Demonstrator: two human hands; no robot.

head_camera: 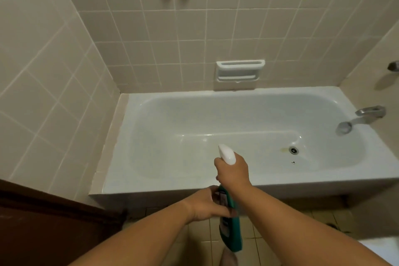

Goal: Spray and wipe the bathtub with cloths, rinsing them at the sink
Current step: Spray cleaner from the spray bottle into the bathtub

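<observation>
A white bathtub [216, 185] fills the middle of the head view, with a round drain [293, 150] at its right end. I hold a green spray bottle [230, 231] with a white trigger head [226, 154] over the tub's near rim. My right hand [234, 171] grips the neck and trigger, the nozzle pointing into the tub. My left hand [207, 205] holds the green body of the bottle from the left. No cloth is in sight.
A metal spout [358, 119] juts from the right wall over the tub's end. A white soap dish [240, 71] is set in the tiled back wall. A dark wooden door [43, 222] stands at lower left. Tiled floor lies beneath my arms.
</observation>
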